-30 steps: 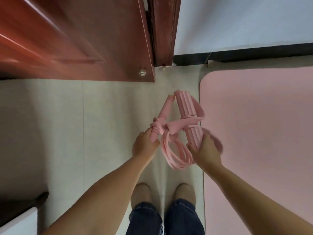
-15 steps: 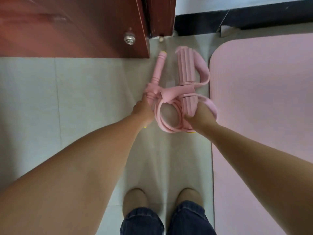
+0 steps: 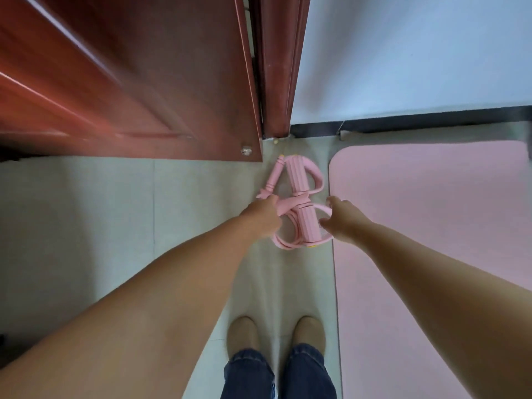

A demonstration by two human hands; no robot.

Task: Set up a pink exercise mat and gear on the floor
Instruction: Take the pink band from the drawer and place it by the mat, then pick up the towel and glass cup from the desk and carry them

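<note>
A pink pedal resistance band [image 3: 299, 182], with a ridged foot bar, a thin handle and looped tubes, lies on the tiled floor just left of the pink exercise mat [image 3: 431, 226]. My left hand [image 3: 263, 216] is closed around the handle end of the band. My right hand [image 3: 341, 218] hovers at the band's right loop with fingers spread, holding nothing. The mat lies flat along the right side of the view.
An open red-brown wooden door [image 3: 129, 82] and its frame [image 3: 276, 67] stand just beyond the band. A white wall with a dark skirting [image 3: 417, 123] runs behind the mat. My two feet in tan shoes [image 3: 276, 335] stand on the tiles beside the mat's left edge.
The band has gone down from in front of me to the floor by the door. My right hand has let go of the foot bar and opened.
</note>
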